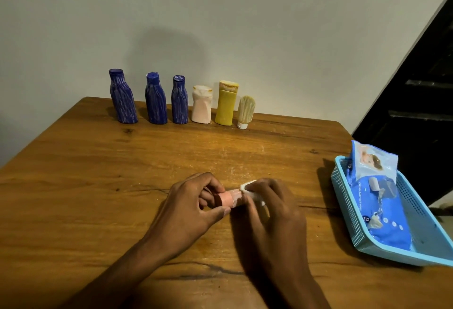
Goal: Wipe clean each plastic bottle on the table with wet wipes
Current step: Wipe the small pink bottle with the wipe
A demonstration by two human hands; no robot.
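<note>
The brown wooden desk carried both hands. At six o'clock, the left hand pinched a small pink plastic bottle; the right hand, at its three o'clock, pressed a crumpled white wet wipe against it.

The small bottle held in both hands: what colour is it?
Pink: the small bottle, seen in the head view, partly hidden by fingers and a white wipe.

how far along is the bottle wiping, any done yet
None looks finished. In hand: the left hand holds a small pink bottle while the right hand rubs it with a wet wipe. Left: six bottles in the back row, still streaked or smeared.
</note>
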